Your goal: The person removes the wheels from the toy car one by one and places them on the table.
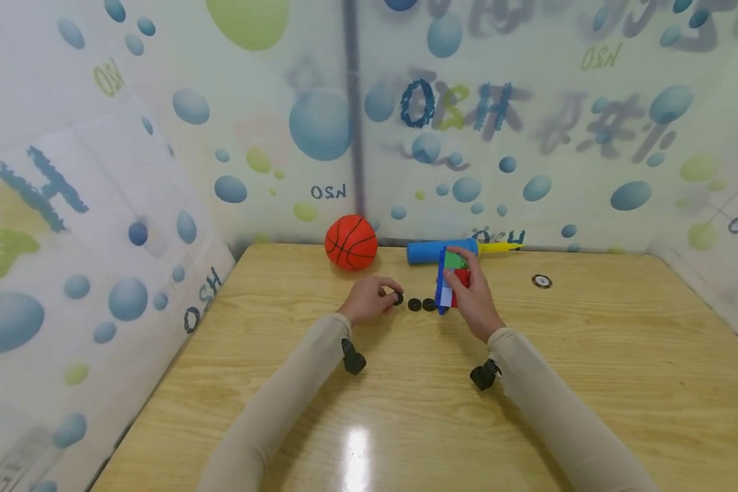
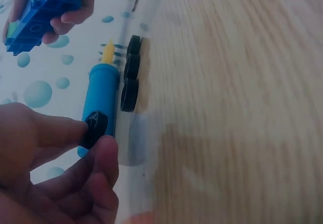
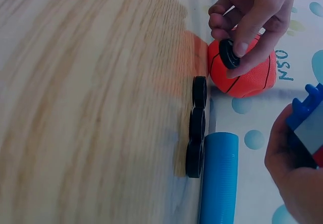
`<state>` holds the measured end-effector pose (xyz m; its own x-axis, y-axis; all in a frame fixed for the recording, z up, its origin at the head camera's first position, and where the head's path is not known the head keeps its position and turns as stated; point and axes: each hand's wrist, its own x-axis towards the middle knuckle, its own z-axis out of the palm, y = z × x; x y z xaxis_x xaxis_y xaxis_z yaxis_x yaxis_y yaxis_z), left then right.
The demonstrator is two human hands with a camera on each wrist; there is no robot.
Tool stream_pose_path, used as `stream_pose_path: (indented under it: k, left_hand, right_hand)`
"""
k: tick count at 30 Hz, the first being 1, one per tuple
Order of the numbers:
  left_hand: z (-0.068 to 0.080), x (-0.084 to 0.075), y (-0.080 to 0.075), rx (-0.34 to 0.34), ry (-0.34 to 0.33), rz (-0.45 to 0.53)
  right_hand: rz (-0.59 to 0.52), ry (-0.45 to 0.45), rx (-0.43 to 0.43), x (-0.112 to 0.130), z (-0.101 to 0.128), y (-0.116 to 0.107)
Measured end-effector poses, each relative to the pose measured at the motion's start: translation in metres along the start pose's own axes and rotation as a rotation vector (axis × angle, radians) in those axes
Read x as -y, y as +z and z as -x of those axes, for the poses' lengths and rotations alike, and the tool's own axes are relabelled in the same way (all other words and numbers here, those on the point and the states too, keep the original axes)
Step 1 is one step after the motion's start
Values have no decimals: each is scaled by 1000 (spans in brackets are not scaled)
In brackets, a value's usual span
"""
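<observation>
My left hand [image 1: 391,296] pinches a small black wheel [image 1: 398,298] between thumb and fingertips, just above the table; the left wrist view shows the pinched wheel [image 2: 95,129] up close. Just to its right, a short row of black wheels [image 1: 421,305] lies on the wood, three of them in the right wrist view [image 3: 196,125]. My right hand [image 1: 462,280] grips a toy built from blue, green, red and white blocks [image 1: 447,281], held upright beside the row. The left hand [image 3: 248,17] and its wheel [image 3: 228,53] also show in the right wrist view.
An orange toy basketball [image 1: 351,242] sits by the back wall. A blue pump [image 1: 433,251] with a yellow nozzle [image 1: 498,247] lies right of it. A small black-and-white disc [image 1: 542,281] rests further right. The wooden table [image 1: 406,410] is walled on three sides.
</observation>
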<state>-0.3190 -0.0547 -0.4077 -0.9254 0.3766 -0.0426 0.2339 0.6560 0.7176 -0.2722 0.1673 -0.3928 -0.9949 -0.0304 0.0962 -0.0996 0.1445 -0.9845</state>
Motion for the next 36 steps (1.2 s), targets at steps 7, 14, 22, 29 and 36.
stream_pose_path:
  k: [7, 14, 22, 29, 36]
  left_hand:
    - [-11, -3, 1, 3, -6, -212]
    - [-18, -4, 2, 19, -8, -259]
    - [-18, -10, 3, 20, 28, -382]
    - [-19, -12, 7, 5, 40, -446]
    - [-20, -11, 9, 7, -8, -437]
  right_hand:
    - [3, -4, 1, -1, 0, -2]
    - [8, -26, 12, -2, 0, -2]
    - [22, -18, 8, -3, 1, -4]
    - [28, -16, 1, -4, 1, -4]
    - [31, -6, -1, -4, 2, -4]
